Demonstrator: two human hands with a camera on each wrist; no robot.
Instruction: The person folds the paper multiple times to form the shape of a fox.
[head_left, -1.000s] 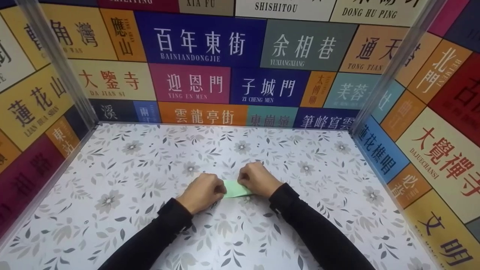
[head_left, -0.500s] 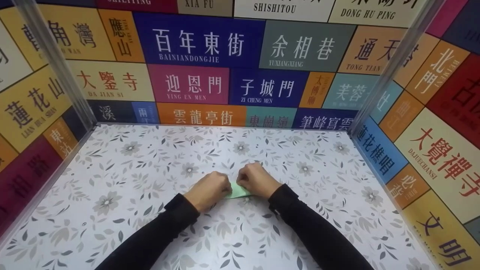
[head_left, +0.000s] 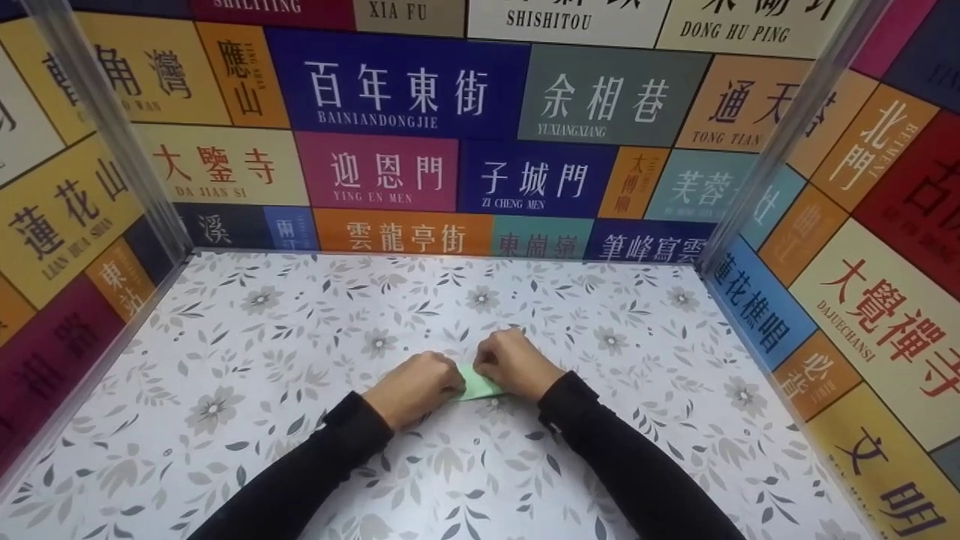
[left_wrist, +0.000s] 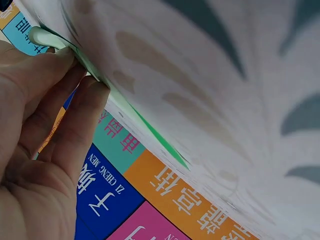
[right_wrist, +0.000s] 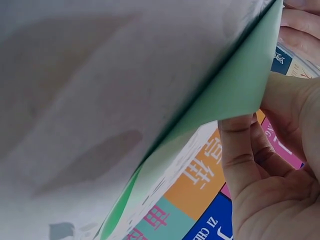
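Note:
A small sheet of light green paper (head_left: 480, 384) lies on the flowered tabletop between the two hands. My left hand (head_left: 420, 388) is at its left end, partly covering it. In the left wrist view, the thumb and fingers of the left hand (left_wrist: 55, 115) pinch the paper (left_wrist: 46, 40), which curls over in a fold there. My right hand (head_left: 519, 364) holds the other end. The right wrist view shows the right hand's thumb and index finger (right_wrist: 238, 142) pinching a raised part of the paper (right_wrist: 235, 82), whose far side bends down to the table.
The flowered white tabletop (head_left: 300, 465) is bounded by walls printed with coloured name panels (head_left: 405, 86) at the back and both sides. Clear corner posts (head_left: 780, 135) stand at the back left and back right.
My left hand has moved right along the paper toward the right hand, so less of the paper shows between them. The right hand stays almost in place, gripping its end.

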